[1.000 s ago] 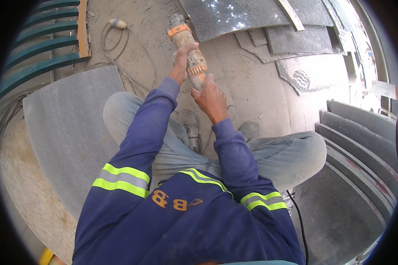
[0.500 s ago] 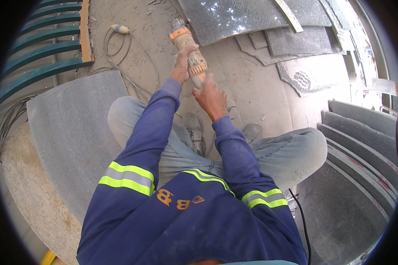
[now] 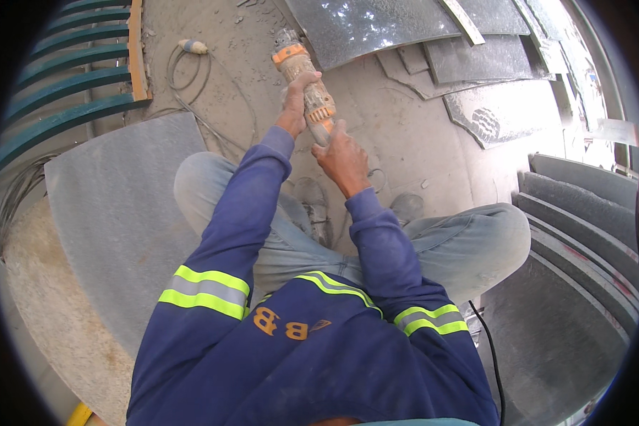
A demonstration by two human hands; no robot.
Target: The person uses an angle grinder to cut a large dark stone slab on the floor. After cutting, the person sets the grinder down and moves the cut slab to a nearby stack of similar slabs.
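A dust-covered cylindrical power tool with orange bands (image 3: 294, 67) is held out beyond my knees, its metal head pointing away from me; its exact kind is hard to make out. My left hand (image 3: 296, 105) wraps round the middle of its body, thumb across the top. At the near end, my right hand (image 3: 342, 160) grips the narrower handle, with the index finger and thumb along it. Just past the tool's head lies the edge of a dark polished stone slab (image 3: 369, 32).
A cable with a pale plug (image 3: 193, 47) coils on the dusty floor. Broken stone pieces (image 3: 504, 117) lie ahead right, and stacked slabs (image 3: 575, 220) stand at my right. A grey slab (image 3: 124, 206) is on my left, below green slats (image 3: 71, 99). A black cord (image 3: 488, 341) runs beside me.
Both hands keep the same grip on the tool. The view has shifted slightly, and the tool's near end sits a little farther right.
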